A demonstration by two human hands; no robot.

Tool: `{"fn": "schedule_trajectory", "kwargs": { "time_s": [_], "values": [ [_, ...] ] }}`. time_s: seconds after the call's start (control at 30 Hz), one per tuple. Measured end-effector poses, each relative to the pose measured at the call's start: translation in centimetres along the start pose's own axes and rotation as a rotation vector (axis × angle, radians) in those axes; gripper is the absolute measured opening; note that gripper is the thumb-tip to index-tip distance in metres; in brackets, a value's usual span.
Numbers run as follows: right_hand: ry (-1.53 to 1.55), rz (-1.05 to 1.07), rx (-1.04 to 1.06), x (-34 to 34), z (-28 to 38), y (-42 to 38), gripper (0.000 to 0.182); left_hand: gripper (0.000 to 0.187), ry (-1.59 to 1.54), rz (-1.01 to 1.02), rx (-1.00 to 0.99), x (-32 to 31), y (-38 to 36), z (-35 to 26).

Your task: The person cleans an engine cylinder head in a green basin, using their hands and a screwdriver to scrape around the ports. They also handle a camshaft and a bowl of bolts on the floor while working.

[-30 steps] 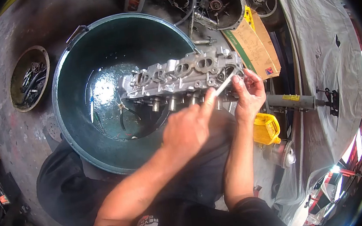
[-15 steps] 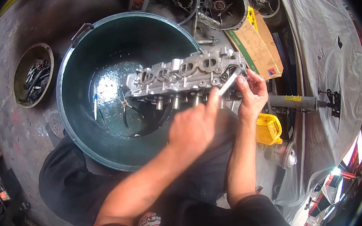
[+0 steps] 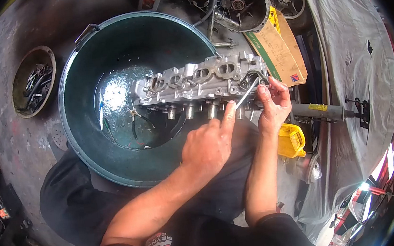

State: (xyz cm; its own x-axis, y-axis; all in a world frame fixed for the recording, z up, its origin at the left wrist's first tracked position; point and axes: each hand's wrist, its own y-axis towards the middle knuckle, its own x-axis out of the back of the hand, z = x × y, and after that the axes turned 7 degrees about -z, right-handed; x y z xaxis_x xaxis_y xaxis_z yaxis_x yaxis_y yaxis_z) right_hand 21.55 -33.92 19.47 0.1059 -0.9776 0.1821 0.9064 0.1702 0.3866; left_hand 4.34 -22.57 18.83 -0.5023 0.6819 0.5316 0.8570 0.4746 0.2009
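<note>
A grey metal cylinder head (image 3: 188, 83) rests slantwise across the right part of a big dark green tub (image 3: 86, 152), its oval ports facing up. My left hand (image 3: 208, 145) is closed, with its index finger stretched along the near end of a slim, bar-like metal tool (image 3: 245, 95). The tool's far end meets the right end of the cylinder head, beside a round opening. There my right hand (image 3: 273, 106) grips with thumb and fingers curled round the edge, the thumb tip close to the tool. What lies under those fingertips is hidden.
Pliers (image 3: 134, 122) and a thin pen-like tool (image 3: 102, 114) lie in the tub. On the left stands a bowl of metal parts (image 3: 37, 86). A gearbox housing (image 3: 238, 5), a cardboard box (image 3: 278, 51), a yellow jug (image 3: 291, 141) and a grey cylinder (image 3: 319, 111) surround the right side.
My left hand has swung slightly down and left, and the tool shows thinner, as if turned on edge. My right hand stays at the cylinder head's end.
</note>
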Motion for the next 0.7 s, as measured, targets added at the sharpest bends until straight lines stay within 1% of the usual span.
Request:
{"fn": "schedule_trajectory", "kwargs": {
  "time_s": [0.17,0.27,0.37,0.4,0.43,0.5,0.53,0.63,0.7],
  "values": [
    [-0.001,0.002,0.001,0.5,-0.2,0.1,0.037,0.072,-0.003,0.005,-0.035,0.0,0.1,-0.2],
    [0.004,-0.005,0.033,0.2,-0.2,0.2,0.037,0.067,0.106,0.023,0.009,0.2,1.5,1.0],
    [-0.008,-0.001,0.017,0.8,-1.1,0.5,0.036,0.063,-0.003,-0.001,-0.040,-0.4,0.2,-0.7],
    [-0.021,-0.008,-0.005,1.3,-1.4,0.2,0.036,0.061,0.091,0.047,0.025,-0.3,1.0,0.2],
    [-0.043,-0.001,0.036,0.8,-0.4,0.0,0.036,0.058,0.180,0.104,0.090,0.0,1.8,1.2],
    [0.010,0.000,0.034,0.7,-0.4,0.0,0.035,0.057,0.193,0.031,0.129,1.0,2.7,3.3],
    [0.006,0.004,0.031,0.7,-0.4,0.0,0.035,0.057,0.125,-0.040,0.127,1.2,2.7,3.7],
    [0.005,0.004,0.018,1.0,-0.5,-0.1,0.034,0.059,-0.010,-0.032,0.063,2.4,2.1,3.4],
    [0.017,0.010,0.023,1.2,-0.7,-0.1,0.033,0.059,0.012,0.039,0.084,2.8,1.0,2.6]
  ]
}}
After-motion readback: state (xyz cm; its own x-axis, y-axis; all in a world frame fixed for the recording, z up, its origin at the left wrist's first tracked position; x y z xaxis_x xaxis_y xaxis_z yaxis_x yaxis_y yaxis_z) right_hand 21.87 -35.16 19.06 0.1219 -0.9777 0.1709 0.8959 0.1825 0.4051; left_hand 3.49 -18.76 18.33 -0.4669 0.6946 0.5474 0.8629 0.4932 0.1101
